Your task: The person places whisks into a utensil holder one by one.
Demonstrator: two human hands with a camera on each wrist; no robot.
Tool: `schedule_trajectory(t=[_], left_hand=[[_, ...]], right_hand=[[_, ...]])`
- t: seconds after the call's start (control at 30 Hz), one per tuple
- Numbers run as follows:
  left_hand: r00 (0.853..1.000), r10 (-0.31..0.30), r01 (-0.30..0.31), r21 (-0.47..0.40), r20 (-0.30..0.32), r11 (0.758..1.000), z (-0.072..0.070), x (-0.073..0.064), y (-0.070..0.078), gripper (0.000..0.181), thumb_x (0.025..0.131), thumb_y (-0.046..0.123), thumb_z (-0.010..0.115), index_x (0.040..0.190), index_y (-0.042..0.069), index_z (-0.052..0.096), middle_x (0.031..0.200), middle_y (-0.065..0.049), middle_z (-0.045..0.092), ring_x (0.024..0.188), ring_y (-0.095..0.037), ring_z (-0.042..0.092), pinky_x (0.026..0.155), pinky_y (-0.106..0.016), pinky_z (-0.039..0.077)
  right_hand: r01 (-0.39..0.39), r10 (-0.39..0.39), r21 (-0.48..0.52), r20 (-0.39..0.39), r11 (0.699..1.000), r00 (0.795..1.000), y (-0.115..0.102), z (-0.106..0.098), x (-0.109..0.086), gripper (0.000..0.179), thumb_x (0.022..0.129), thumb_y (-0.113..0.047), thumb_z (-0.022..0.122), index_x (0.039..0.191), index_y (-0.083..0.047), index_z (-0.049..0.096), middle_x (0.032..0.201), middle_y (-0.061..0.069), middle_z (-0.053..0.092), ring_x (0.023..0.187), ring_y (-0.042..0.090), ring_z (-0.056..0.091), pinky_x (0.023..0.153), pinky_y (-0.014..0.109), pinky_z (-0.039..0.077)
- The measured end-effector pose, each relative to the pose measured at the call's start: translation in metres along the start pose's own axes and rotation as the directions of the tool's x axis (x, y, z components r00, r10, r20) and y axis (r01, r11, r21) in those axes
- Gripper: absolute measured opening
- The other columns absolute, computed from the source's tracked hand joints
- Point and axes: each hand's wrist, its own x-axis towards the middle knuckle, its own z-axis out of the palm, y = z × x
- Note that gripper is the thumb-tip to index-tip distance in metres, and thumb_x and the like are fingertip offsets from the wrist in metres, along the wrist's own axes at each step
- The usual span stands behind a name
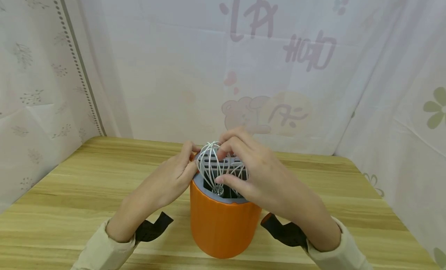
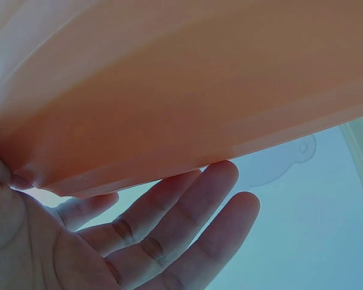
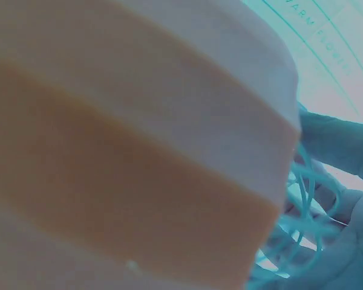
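Observation:
An orange utensil holder (image 1: 224, 227) with a grey rim and a dark slotted inside stands upright on the table. Out of its opening rises a wire whisk (image 1: 210, 165), its rounded loops uppermost. A second set of wire loops (image 1: 238, 170) shows beside it, partly behind my right hand (image 1: 259, 171). That hand's thumb and index finger pinch the whisk's wires from the right. At the holder's left side, my left hand (image 1: 170, 175) grips the rim, with its thumb in front and index finger bent at the top. Its other fingers (image 2: 196, 208) extend along the orange wall in the left wrist view.
The wooden table (image 1: 87, 177) stretches to both sides and behind the holder. Printed curtains (image 1: 167, 68) hang along its back and sides. Dark wrist mounts (image 1: 153, 227) jut out beneath both forearms, close to the holder's sides.

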Motion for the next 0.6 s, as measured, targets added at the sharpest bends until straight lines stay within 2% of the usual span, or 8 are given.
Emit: schedule_trajectory(t=[0.13,0.27,0.33,0.53,0.6], left_hand=[[1.0,0.0,0.0,0.007,-0.004,1.0,-0.001,-0.001,-0.001,0.02,0.096,0.02,0.03,0.114,0.019,0.038,0.11,0.003,0.059,0.091,-0.011,0.057,0.081,-0.034,0.044],[1.0,-0.011,0.011,0.006,0.003,1.0,-0.001,-0.001,-0.001,0.018,0.096,0.02,0.031,0.113,0.018,0.038,0.116,0.004,0.057,0.095,-0.012,0.057,0.083,-0.035,0.044],[1.0,-0.015,0.015,0.0,0.007,1.0,-0.001,-0.002,-0.001,0.018,0.096,0.02,0.03,0.112,0.017,0.038,0.119,0.005,0.056,0.097,-0.012,0.057,0.084,-0.035,0.044],[1.0,-0.011,0.011,0.001,0.005,1.0,0.0,-0.002,0.0,0.018,0.096,0.021,0.03,0.113,0.018,0.038,0.114,0.003,0.058,0.094,-0.012,0.058,0.083,-0.035,0.045],[1.0,-0.007,0.007,-0.001,0.002,1.0,0.0,-0.002,0.0,0.018,0.096,0.021,0.03,0.112,0.018,0.038,0.112,0.003,0.059,0.094,-0.012,0.058,0.082,-0.035,0.045]], right_hand=[[-0.033,0.035,-0.032,0.055,0.999,0.998,0.001,0.0,-0.001,0.041,0.08,-0.016,0.072,0.109,-0.011,0.044,0.113,-0.002,0.047,0.104,0.009,0.048,0.088,0.027,0.047],[-0.044,0.05,-0.053,0.11,0.998,0.993,0.003,-0.002,-0.003,0.054,0.08,-0.019,0.073,0.121,-0.013,0.039,0.117,-0.003,0.048,0.104,0.01,0.048,0.091,0.03,0.046],[-0.058,0.062,-0.035,0.127,0.998,0.99,0.003,-0.003,-0.004,0.055,0.079,-0.02,0.074,0.123,-0.014,0.041,0.121,-0.005,0.048,0.107,0.01,0.049,0.092,0.03,0.046],[-0.18,0.174,0.026,0.158,0.983,0.972,0.001,-0.011,-0.008,0.054,0.079,-0.028,0.074,0.125,-0.02,0.047,0.124,-0.01,0.048,0.111,0.009,0.048,0.092,0.03,0.046],[-0.183,0.178,0.021,0.156,0.983,0.972,0.001,-0.014,-0.01,0.057,0.079,-0.03,0.073,0.129,-0.021,0.047,0.127,-0.009,0.047,0.114,0.009,0.047,0.094,0.031,0.045]])
